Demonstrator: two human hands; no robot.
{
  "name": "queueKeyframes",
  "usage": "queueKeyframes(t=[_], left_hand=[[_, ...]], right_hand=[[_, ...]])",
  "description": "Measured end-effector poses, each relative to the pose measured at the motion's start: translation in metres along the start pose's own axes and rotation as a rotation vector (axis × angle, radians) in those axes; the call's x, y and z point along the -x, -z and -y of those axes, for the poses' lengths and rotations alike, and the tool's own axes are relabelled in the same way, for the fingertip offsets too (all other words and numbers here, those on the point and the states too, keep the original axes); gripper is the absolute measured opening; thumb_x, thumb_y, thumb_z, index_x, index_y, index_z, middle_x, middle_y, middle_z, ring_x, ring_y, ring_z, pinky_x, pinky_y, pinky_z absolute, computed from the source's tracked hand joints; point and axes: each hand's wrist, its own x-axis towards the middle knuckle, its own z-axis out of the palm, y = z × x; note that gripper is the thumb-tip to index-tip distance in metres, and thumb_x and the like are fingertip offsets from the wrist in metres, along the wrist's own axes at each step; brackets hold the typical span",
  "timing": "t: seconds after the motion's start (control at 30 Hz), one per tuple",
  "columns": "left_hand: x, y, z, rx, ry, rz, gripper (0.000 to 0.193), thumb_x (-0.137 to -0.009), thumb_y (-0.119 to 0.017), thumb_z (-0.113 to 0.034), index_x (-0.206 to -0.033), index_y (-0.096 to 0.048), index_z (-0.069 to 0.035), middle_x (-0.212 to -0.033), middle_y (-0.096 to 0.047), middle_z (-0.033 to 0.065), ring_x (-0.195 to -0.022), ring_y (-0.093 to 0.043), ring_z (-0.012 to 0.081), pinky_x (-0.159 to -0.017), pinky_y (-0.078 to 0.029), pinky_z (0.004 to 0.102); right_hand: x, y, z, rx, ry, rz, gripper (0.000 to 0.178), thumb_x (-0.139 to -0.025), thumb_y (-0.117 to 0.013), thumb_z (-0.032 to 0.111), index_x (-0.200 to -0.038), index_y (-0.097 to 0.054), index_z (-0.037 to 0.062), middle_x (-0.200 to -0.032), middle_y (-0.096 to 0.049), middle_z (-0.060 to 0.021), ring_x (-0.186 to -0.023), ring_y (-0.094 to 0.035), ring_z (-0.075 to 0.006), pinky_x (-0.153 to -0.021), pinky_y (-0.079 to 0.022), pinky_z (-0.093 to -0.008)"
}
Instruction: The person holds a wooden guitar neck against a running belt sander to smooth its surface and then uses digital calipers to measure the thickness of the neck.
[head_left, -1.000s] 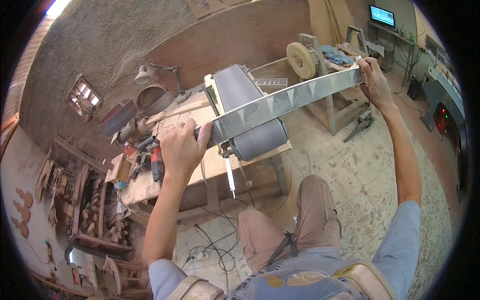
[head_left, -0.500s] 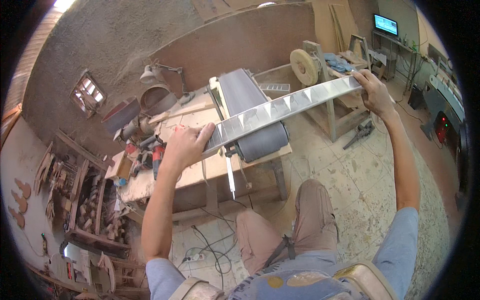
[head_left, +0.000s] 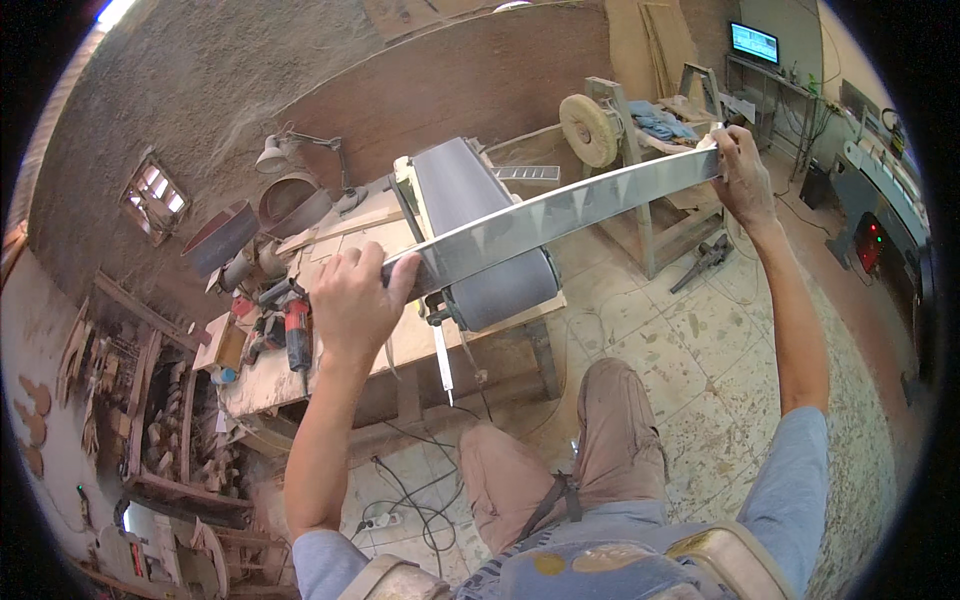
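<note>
Fingers [head_left: 372, 258] of the left hand [head_left: 352, 305] and those of the right hand [head_left: 745, 190] close on the two ends of a long grey bar [head_left: 560, 213], so both hands are gripping and neither is free. The bar spans the space in front of the chest, its broad face toward the person and its right end higher in the view; pale, faint triangles show along that face. The left thumb lies against the near side, while the right fingers curl around the far end. Good handling here likely means equal support at both ends, loose elbows and small, slow wrist turns, since an uneven pull could twist so long a piece. Below the arms are the trousers [head_left: 615, 430], with black cables [head_left: 432, 512] on the floor by the left foot's side, so a planted stance seems wise. Behind the bar stands a belt sander [head_left: 455, 185] on the wooden surface [head_left: 262, 392]; whether the two touch cannot be told from this angle, nor whether the belt runs, so knuckles are best kept clear of it. A red grinder [head_left: 297, 335] lies left of the sander. Farther off are a lamp [head_left: 270, 156], a buffing wheel [head_left: 588, 132] and a lit screen [head_left: 753, 43].
</note>
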Motion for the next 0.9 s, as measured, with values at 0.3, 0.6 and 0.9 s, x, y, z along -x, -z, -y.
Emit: queueKeyframes(t=[0.3, 0.6, 0.9], left_hand=[[0.000, 0.020, 0.055, 0.339, 0.387, 0.833, 0.074, -0.106, -0.044, -0.063, -0.095, -0.077, 0.002, -0.078, -0.070, 0.0268, -0.078, -0.070, 0.0412, -0.078, -0.052, 0.0486], [0.010, 0.026, 0.055, 0.191, 0.315, 0.611, 0.068, -0.104, -0.049, -0.060, -0.090, -0.078, 0.001, -0.076, -0.069, 0.0268, -0.079, -0.069, 0.0447, -0.076, -0.052, 0.0496], [0.038, 0.011, 0.064, -0.102, -0.016, -0.083, 0.042, -0.099, -0.064, -0.047, -0.090, -0.069, -0.006, -0.072, -0.063, 0.0131, -0.069, -0.063, 0.0347, -0.069, -0.047, 0.0452]], right_hand=[[-0.018, 0.019, 0.033, -0.111, 0.112, 0.383, 0.059, -0.080, -0.060, -0.008, -0.136, -0.056, 0.0116, -0.117, -0.061, -0.0129, -0.104, -0.066, -0.0399, -0.087, -0.057, -0.0507], [-0.024, 0.014, 0.056, -0.197, 0.101, 0.368, 0.065, -0.076, -0.064, -0.010, -0.137, -0.053, 0.0104, -0.124, -0.059, -0.0151, -0.112, -0.065, -0.0409, -0.093, -0.056, -0.0497], [-0.004, -0.012, 0.046, -0.121, 0.149, 0.019, 0.079, -0.074, -0.079, -0.002, -0.142, -0.044, 0.0192, -0.130, -0.053, -0.0150, -0.108, -0.066, -0.0401, -0.085, -0.061, -0.0501]])
